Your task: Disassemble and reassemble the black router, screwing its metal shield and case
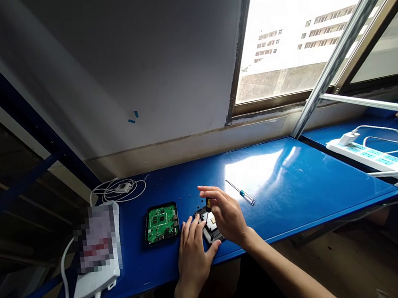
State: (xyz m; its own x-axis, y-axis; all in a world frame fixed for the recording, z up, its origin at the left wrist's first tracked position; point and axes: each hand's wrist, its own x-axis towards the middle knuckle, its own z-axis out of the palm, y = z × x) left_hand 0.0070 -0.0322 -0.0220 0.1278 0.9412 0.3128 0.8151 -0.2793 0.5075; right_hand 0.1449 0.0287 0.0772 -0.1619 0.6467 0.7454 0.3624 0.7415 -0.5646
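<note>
Blue tabletop (296, 195) spans the lower frame; at bottom centre our right hand (229, 214) grips a screwdriver (208, 204) over a black casing (212, 234), which our left hand (193, 255) touches, spread wide.

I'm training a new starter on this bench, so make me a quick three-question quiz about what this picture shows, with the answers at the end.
1. True or false: the right hand holds a yellow-and-black screwdriver.

2. Which of these lies to the left of the left hand?
A. the window
B. the green circuit board
C. the other person's hand

3. Fill in the colour: the loose screwdriver lies on a ____ table.

Key: 1 true; 2 B; 3 blue.
</note>
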